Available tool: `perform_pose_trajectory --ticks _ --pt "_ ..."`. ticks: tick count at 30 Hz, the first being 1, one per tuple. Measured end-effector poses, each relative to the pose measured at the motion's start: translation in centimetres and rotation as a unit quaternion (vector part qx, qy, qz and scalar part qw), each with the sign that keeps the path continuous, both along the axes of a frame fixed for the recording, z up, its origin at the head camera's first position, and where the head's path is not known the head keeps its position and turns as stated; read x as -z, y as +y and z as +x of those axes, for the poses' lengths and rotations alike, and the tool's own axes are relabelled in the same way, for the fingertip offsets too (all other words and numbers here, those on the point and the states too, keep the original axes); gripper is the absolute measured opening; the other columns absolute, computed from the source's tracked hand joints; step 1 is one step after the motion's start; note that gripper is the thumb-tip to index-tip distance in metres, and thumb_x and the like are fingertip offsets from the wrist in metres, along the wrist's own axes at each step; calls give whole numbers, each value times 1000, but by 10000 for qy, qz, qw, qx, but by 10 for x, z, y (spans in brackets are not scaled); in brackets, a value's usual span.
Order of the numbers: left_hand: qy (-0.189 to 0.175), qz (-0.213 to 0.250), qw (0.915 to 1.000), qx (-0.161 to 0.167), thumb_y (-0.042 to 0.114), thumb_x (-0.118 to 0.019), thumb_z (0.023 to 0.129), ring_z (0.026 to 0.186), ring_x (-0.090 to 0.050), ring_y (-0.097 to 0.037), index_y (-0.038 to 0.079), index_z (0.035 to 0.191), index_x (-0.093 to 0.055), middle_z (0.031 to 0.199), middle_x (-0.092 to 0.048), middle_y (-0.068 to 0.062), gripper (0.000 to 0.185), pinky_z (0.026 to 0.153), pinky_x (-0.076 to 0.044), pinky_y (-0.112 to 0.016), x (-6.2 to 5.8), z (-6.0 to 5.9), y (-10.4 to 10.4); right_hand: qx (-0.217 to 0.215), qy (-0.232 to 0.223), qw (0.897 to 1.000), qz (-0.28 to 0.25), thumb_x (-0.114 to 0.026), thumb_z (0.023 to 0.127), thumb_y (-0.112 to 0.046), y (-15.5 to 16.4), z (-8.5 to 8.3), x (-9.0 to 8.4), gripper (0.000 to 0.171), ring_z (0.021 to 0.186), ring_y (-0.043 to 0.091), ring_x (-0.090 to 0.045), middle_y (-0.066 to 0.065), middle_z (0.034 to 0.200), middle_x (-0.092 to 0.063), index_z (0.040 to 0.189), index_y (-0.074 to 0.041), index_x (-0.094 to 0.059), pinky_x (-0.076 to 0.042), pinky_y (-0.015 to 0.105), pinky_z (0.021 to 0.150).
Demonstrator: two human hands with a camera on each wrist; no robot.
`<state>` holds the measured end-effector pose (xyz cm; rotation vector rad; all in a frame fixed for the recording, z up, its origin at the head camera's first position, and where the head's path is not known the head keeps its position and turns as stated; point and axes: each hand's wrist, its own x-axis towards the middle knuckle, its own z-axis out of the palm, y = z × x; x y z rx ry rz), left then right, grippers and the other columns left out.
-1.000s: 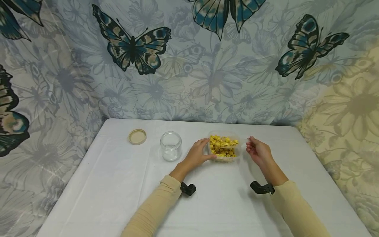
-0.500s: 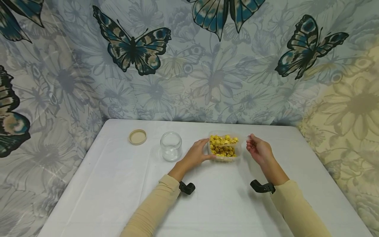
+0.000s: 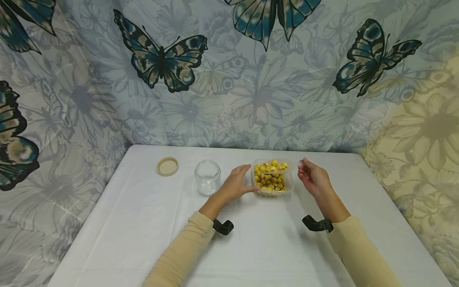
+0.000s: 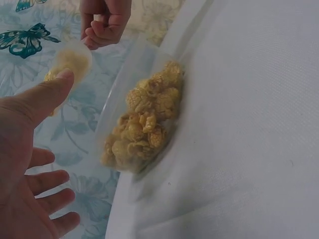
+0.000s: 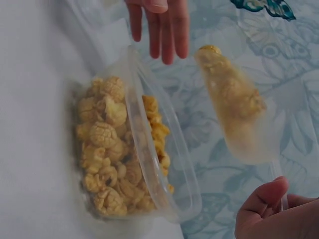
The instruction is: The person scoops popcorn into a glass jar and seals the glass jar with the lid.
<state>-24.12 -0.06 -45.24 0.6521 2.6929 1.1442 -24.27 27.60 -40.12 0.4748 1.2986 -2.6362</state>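
Observation:
A clear plastic tub (image 3: 271,194) of yellow popcorn (image 3: 270,183) stands on the white-covered table. My right hand (image 3: 315,180) pinches the thin handle of a translucent scoop (image 5: 239,119). The scoop is loaded with popcorn and is raised over the tub, apart from it in the right wrist view. At the tub's left side is my left hand (image 3: 233,185), its fingers spread and relaxed around nothing. In the left wrist view its thumb (image 4: 50,94) overlaps the scoop; whether it touches the tub is hard to tell.
A lidless glass jar (image 3: 207,178) stands just left of my left hand. Farther left lies a round, gold-coloured lid (image 3: 167,166). Behind the table (image 3: 251,247) hangs a butterfly-print cloth (image 3: 261,99).
The scoop with popcorn has risen slightly from the tub, the right hand moving up a little. My left hand has drawn slightly left, away from the tub's side.

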Motion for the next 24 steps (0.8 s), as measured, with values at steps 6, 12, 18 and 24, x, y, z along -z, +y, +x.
perform_pose_trajectory --ticks 6,12,18,24 --pt "20 128 9999 -14 46 -73 85 148 -26 -31 12 154 -27 159 -29 -11 90 119 -29 -49 -9 1 -5 -29 61 9998 -161 -48 102 -15 -4 -1 -4 26 59 13 -56 5 67 -62 83 -6 -63 -49 21 57" --pt "20 132 9999 -45 46 -73 85 149 -23 -31 12 155 -27 160 -27 -11 90 118 -29 -50 -19 -1 -9 7 143 9998 -134 -49 102 -15 -10 -3 -8 23 61 12 -55 5 68 -62 85 -6 -62 -49 20 57" --pt "45 155 9998 -64 47 -74 84 149 -22 -31 12 155 -26 160 -25 -11 92 118 -29 -51 -26 0 -13 -12 181 9995 -241 -46 103 -14 -16 -7 -13 25 59 12 -56 5 66 -63 84 -6 -61 -48 20 56" --pt "203 214 9995 -144 42 -74 85 149 -23 -31 11 154 -27 160 -26 -11 90 118 -29 -52 -34 0 -18 -68 229 9988 -423 -49 102 -15 -23 -8 -16 26 57 13 -57 6 64 -63 82 -6 -62 -48 20 56"
